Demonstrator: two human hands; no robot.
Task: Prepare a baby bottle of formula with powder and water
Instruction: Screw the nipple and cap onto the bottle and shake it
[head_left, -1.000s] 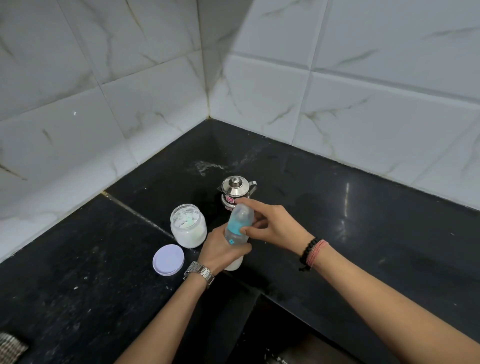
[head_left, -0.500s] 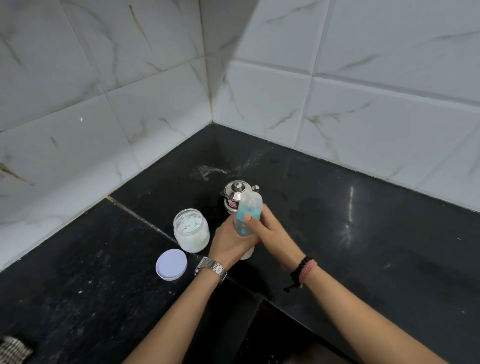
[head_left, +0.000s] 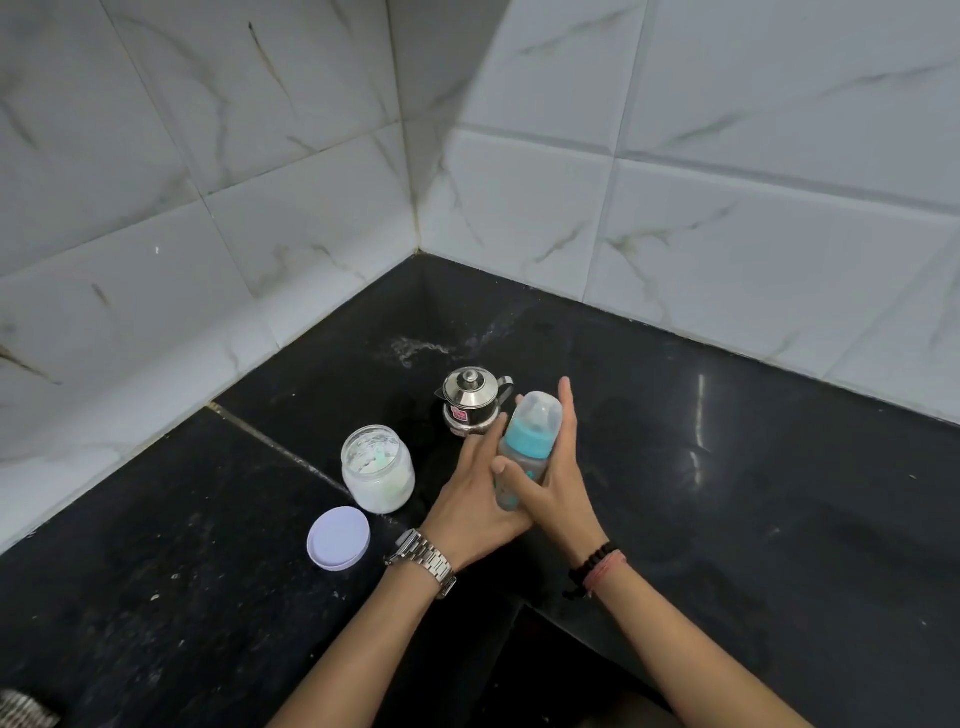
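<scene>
Baby bottle is capped, teal collar and clear dome on, held tilted between both palms above the bench, just in front of the small steel kettle. Left hand lies flat against the bottle's left side, fingers straight. Right hand presses the other side, fingers extended upward, thumb across the bottle's front. Looks like the mixing step: rolling the bottle between the palms. To do it well, keep even palm pressure, keep the collar tight so nothing leaks, roll rather than shake hard to limit foam, and stay clear of the kettle behind. Open powder jar with a scoop inside stands to the left; its pale lid lies flat just beside it. Bench is black polished stone, dusty with white specks, set in a corner of white marble-look wall tiles.
</scene>
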